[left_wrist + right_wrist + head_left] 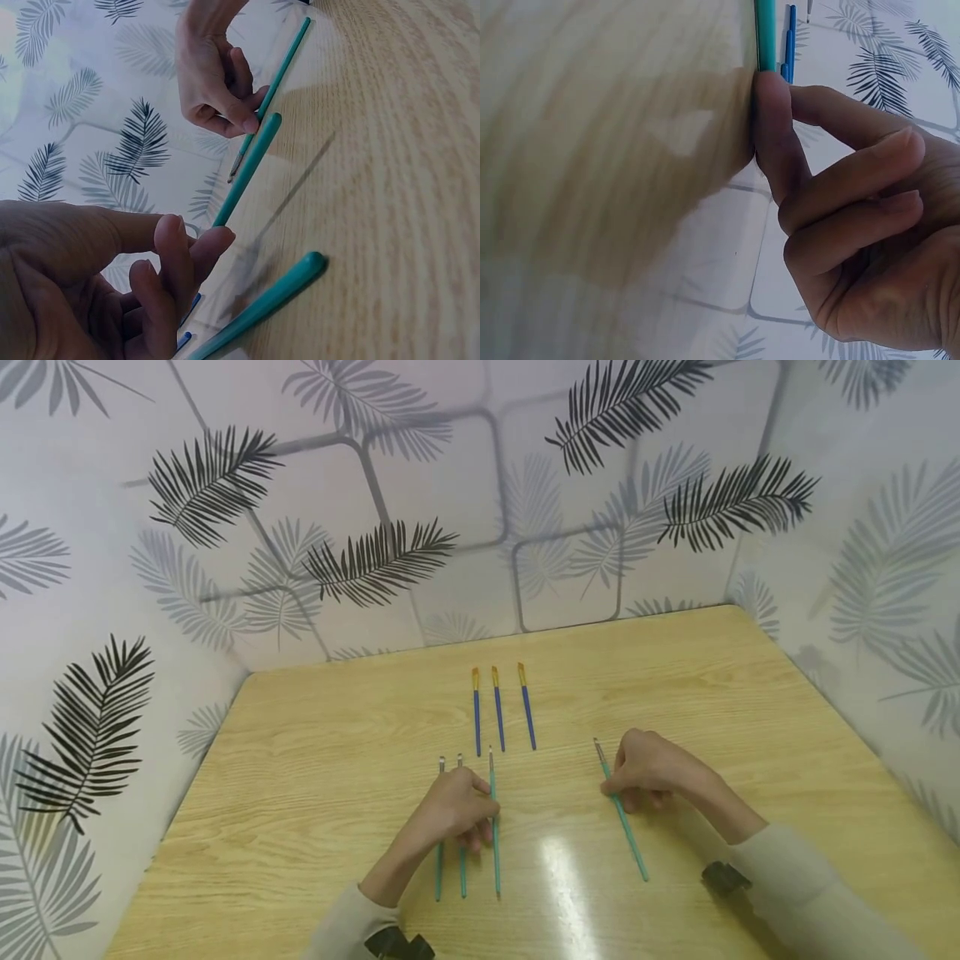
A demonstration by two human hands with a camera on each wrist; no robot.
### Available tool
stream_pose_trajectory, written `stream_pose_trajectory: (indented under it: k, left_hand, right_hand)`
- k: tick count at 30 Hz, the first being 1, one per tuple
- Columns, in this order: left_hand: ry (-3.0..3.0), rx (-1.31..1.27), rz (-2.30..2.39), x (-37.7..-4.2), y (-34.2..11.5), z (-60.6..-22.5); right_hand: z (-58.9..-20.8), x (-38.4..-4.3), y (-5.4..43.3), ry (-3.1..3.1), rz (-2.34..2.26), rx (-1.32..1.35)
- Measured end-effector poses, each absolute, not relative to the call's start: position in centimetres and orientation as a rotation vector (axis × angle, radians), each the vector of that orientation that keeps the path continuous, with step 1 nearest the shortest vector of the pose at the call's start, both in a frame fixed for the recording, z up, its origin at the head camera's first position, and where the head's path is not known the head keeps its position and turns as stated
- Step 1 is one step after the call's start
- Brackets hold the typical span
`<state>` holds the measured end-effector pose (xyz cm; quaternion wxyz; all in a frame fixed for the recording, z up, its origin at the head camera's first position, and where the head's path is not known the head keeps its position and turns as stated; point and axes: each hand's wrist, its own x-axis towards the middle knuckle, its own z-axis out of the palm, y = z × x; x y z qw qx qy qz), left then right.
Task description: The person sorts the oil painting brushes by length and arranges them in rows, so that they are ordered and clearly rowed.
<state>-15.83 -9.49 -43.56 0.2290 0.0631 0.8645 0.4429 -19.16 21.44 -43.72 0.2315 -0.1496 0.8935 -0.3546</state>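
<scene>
My left hand [453,810] pinches a teal-handled paintbrush [496,856] between thumb and fingers. In the left wrist view that paintbrush [251,169] is tilted, its handle end raised off the wood and casting a shadow. Further right, my right hand [648,768] pinches another teal paintbrush [632,839], slanted with its bristles toward the back left. Only part of this right paintbrush [766,34] shows in the right wrist view. Two more teal paintbrushes, one at the far left [438,881] and one beside it [462,881], lie side by side, partly covered by my left hand.
Behind the hands, three blue-handled paintbrushes [498,718] with golden ferrules lie in a row on the wooden table [322,735]. Leaf-patterned sheeting [435,577] rises along the table's back and side edges. Light glares off the tabletop between the hands.
</scene>
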Motion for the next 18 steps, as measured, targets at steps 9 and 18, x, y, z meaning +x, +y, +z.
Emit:
stream_pose_trajectory:
  k: [9,18]
  left_hand:
    - [2.387,0.175,1.197,-15.83,-9.53,-43.43]
    - [2.392,0.178,1.198,-15.72,-9.84,-43.67]
  right_hand:
    - [-43.44,-19.14,21.14,2.491,-0.944,-0.463]
    - [-43.13,-19.06,20.72,2.4,-1.076,-0.52]
